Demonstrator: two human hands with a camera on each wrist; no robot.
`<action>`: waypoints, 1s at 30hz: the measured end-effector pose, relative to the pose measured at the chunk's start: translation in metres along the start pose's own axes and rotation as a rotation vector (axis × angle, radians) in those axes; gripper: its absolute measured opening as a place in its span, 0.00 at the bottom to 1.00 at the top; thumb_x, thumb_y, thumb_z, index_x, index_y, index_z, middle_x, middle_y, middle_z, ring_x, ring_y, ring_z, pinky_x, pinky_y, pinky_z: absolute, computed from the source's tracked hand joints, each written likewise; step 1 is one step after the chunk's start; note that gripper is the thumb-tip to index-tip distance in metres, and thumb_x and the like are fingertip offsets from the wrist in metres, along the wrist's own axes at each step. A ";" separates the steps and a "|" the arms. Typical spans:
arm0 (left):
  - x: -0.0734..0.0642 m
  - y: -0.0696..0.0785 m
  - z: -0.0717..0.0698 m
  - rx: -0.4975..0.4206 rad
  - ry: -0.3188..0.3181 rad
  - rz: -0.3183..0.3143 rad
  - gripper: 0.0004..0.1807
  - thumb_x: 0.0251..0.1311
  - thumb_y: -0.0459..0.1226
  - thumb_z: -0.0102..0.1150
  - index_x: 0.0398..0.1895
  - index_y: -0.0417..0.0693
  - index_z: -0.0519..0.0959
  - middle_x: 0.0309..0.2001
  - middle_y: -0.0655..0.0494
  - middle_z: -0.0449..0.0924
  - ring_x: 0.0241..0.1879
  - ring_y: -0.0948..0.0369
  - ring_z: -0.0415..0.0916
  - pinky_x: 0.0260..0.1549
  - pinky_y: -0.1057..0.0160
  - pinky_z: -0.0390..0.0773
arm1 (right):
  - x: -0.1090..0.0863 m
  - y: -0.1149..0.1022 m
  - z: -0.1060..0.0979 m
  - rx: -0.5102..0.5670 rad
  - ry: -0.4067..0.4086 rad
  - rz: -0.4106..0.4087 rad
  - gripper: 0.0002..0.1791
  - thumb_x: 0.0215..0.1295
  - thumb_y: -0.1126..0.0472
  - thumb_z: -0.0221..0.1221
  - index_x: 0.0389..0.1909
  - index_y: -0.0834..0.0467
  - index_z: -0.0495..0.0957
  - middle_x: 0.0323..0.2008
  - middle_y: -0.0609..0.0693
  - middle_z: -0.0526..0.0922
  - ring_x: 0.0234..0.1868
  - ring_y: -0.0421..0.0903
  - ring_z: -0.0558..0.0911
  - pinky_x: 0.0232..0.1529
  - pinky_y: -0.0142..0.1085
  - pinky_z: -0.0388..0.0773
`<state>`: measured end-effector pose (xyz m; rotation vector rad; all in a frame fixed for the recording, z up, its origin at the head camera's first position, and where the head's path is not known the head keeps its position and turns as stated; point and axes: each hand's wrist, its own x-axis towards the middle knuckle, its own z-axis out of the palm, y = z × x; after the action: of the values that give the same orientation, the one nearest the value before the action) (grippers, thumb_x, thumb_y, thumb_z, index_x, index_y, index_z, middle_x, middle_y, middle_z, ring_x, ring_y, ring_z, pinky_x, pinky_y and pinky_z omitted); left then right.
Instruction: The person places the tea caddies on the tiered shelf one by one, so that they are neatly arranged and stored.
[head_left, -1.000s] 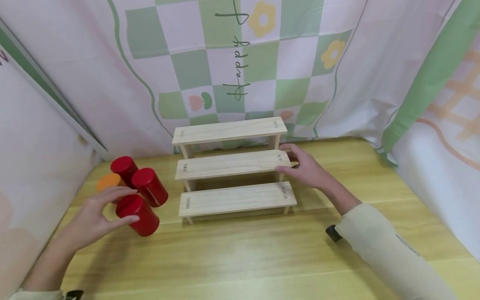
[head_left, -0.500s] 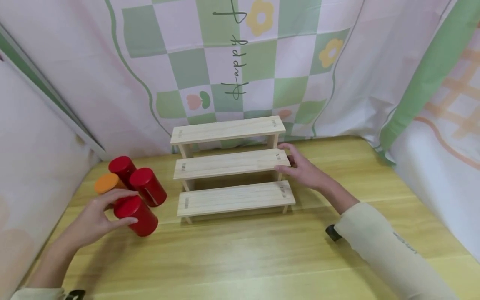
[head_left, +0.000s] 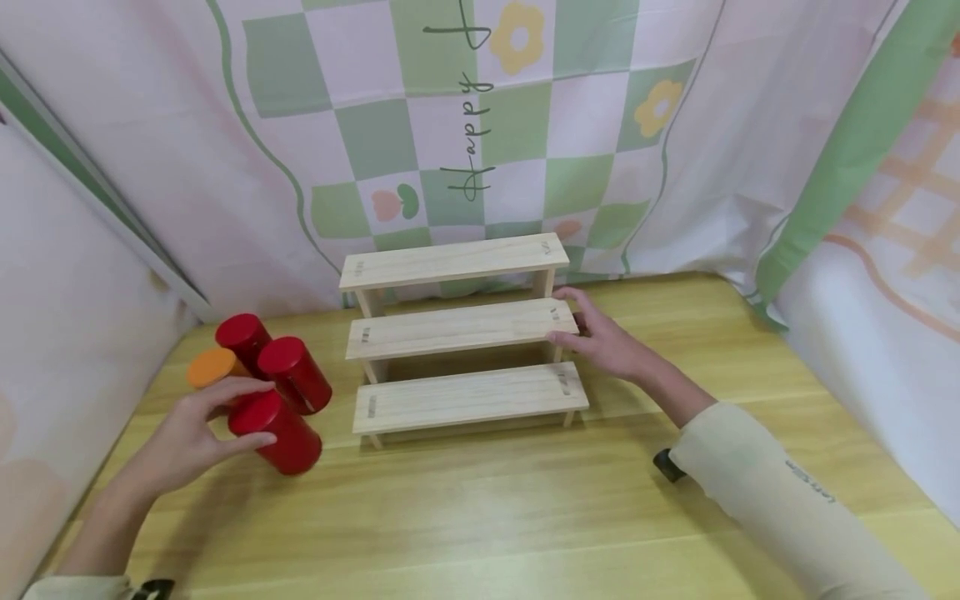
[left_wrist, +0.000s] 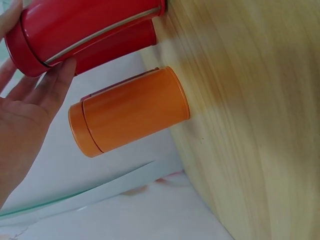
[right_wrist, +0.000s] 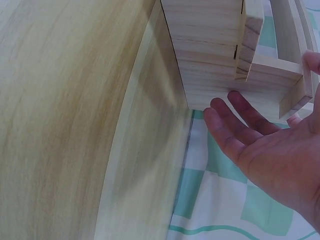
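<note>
My left hand [head_left: 183, 437] holds a red canister [head_left: 288, 442] by its lid end, thumb on the near side and fingers on the far side. The same canister [left_wrist: 90, 25] fills the top of the left wrist view. I cannot tell whether its base touches the table. Beyond it are two more red canisters [head_left: 300, 379] and an orange canister [head_left: 213, 367], partly hidden by the hand. My right hand [head_left: 609, 340] grips the right end of the middle step of a three-tier wooden shelf [head_left: 461, 329]. In the right wrist view, the lower fingers [right_wrist: 230, 127] are spread beside the side panel.
The wooden table [head_left: 480, 517] carries everything. A checked curtain [head_left: 480, 125] hangs close behind the shelf. White cloth [head_left: 67, 292] borders the left side, near the canisters. A green-edged curtain [head_left: 847, 167] stands at the right.
The base of the held red canister has swung slightly to the right while the left hand stays in place. The right hand and the shelf hold still; the view shifts a little.
</note>
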<state>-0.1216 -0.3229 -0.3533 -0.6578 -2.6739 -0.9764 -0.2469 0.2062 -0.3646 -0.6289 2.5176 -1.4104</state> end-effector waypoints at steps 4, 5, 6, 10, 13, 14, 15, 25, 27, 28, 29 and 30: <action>0.002 0.003 0.000 0.001 0.013 0.008 0.32 0.44 0.28 0.83 0.56 0.41 0.82 0.49 0.49 0.82 0.42 0.72 0.78 0.44 0.80 0.77 | 0.000 0.000 0.000 -0.007 0.006 -0.002 0.36 0.79 0.56 0.56 0.78 0.55 0.47 0.30 0.55 0.69 0.31 0.51 0.69 0.31 0.38 0.70; 0.002 0.004 0.000 0.001 0.019 0.012 0.32 0.43 0.27 0.83 0.56 0.41 0.83 0.49 0.50 0.82 0.41 0.72 0.78 0.43 0.80 0.77 | -0.001 0.000 0.001 -0.010 0.007 -0.005 0.37 0.79 0.56 0.56 0.78 0.55 0.47 0.30 0.54 0.69 0.31 0.49 0.68 0.31 0.38 0.69; 0.003 0.005 0.000 -0.001 0.025 0.016 0.32 0.43 0.27 0.83 0.56 0.41 0.83 0.49 0.51 0.82 0.41 0.72 0.78 0.43 0.80 0.77 | -0.001 0.000 0.001 -0.010 0.008 -0.007 0.36 0.79 0.56 0.56 0.78 0.56 0.47 0.30 0.54 0.69 0.31 0.49 0.68 0.31 0.38 0.69; 0.004 0.009 -0.001 -0.007 0.045 0.025 0.32 0.42 0.26 0.82 0.56 0.41 0.83 0.48 0.58 0.80 0.41 0.72 0.77 0.44 0.80 0.77 | -0.001 -0.001 0.001 -0.003 0.005 -0.018 0.36 0.79 0.57 0.56 0.77 0.56 0.47 0.31 0.56 0.71 0.31 0.50 0.70 0.31 0.38 0.70; 0.006 0.011 -0.002 -0.009 0.058 0.023 0.32 0.43 0.26 0.82 0.56 0.42 0.83 0.50 0.60 0.80 0.43 0.73 0.77 0.45 0.81 0.77 | -0.001 -0.001 0.001 0.000 0.003 -0.020 0.36 0.79 0.57 0.56 0.77 0.56 0.47 0.31 0.56 0.71 0.32 0.52 0.70 0.32 0.38 0.70; 0.006 0.012 -0.002 -0.011 0.060 0.020 0.32 0.43 0.26 0.82 0.56 0.42 0.83 0.51 0.60 0.80 0.43 0.73 0.77 0.45 0.81 0.77 | -0.001 0.000 0.001 0.004 0.003 -0.018 0.35 0.79 0.57 0.56 0.77 0.56 0.48 0.31 0.57 0.72 0.32 0.53 0.70 0.32 0.39 0.71; 0.007 0.013 -0.003 -0.011 0.062 0.017 0.32 0.43 0.26 0.82 0.56 0.42 0.84 0.51 0.60 0.80 0.44 0.74 0.77 0.45 0.81 0.76 | -0.001 0.000 0.001 0.006 0.004 -0.017 0.35 0.79 0.57 0.55 0.77 0.55 0.48 0.32 0.57 0.72 0.33 0.54 0.71 0.33 0.40 0.72; 0.014 0.019 -0.008 -0.024 0.086 0.010 0.31 0.45 0.25 0.80 0.57 0.42 0.84 0.50 0.71 0.79 0.41 0.70 0.76 0.37 0.78 0.80 | -0.001 0.001 0.002 0.036 0.005 -0.045 0.34 0.79 0.60 0.55 0.76 0.58 0.49 0.39 0.62 0.78 0.38 0.56 0.76 0.39 0.45 0.77; 0.015 0.021 -0.010 -0.041 0.098 0.014 0.31 0.45 0.23 0.80 0.57 0.40 0.84 0.50 0.74 0.79 0.40 0.70 0.77 0.36 0.77 0.80 | -0.001 0.001 0.002 0.036 0.006 -0.043 0.34 0.79 0.60 0.55 0.77 0.57 0.49 0.39 0.62 0.78 0.39 0.56 0.76 0.39 0.46 0.77; 0.016 0.022 -0.010 -0.048 0.104 0.015 0.31 0.45 0.23 0.79 0.56 0.40 0.83 0.50 0.74 0.78 0.40 0.69 0.77 0.35 0.77 0.81 | 0.000 0.001 0.002 0.036 0.006 -0.042 0.34 0.79 0.60 0.55 0.77 0.57 0.49 0.39 0.62 0.78 0.39 0.56 0.77 0.40 0.47 0.78; 0.017 0.023 -0.011 -0.056 0.110 0.013 0.31 0.44 0.22 0.79 0.56 0.39 0.83 0.50 0.75 0.78 0.40 0.70 0.77 0.35 0.77 0.81 | 0.000 0.001 0.002 0.036 0.006 -0.041 0.34 0.79 0.60 0.55 0.77 0.57 0.49 0.39 0.62 0.79 0.40 0.56 0.77 0.41 0.47 0.78; 0.017 0.024 -0.012 -0.061 0.116 0.010 0.31 0.44 0.22 0.79 0.56 0.39 0.83 0.50 0.75 0.78 0.41 0.70 0.77 0.35 0.77 0.81 | 0.000 0.001 0.002 0.035 0.005 -0.039 0.34 0.79 0.59 0.55 0.77 0.56 0.49 0.39 0.63 0.78 0.40 0.56 0.77 0.41 0.48 0.78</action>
<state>-0.1244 -0.3084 -0.3251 -0.6072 -2.5473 -1.0628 -0.2464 0.2052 -0.3670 -0.6716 2.4918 -1.4682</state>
